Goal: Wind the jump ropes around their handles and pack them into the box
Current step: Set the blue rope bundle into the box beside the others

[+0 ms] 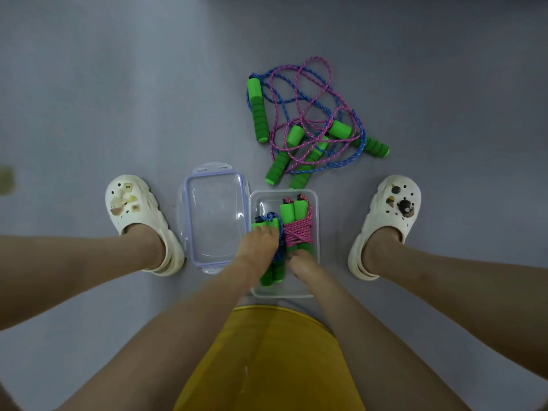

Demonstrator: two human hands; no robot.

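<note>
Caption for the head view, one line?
Left hand holds a wound blue rope beside the pink one in the box.

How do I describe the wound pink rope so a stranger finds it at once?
Find the clear box between the white clogs. Two wound bundles lie inside; the pink bundle is on the right, while the blue bundle sits left.

A pink-wound bundle (297,232) is lying lengthwise in the clear box (315,203), with a blue-wound bundle (277,271) touching its left side. Two loose green-handled ropes (296,134) are lying tangled just beyond the box.
</note>
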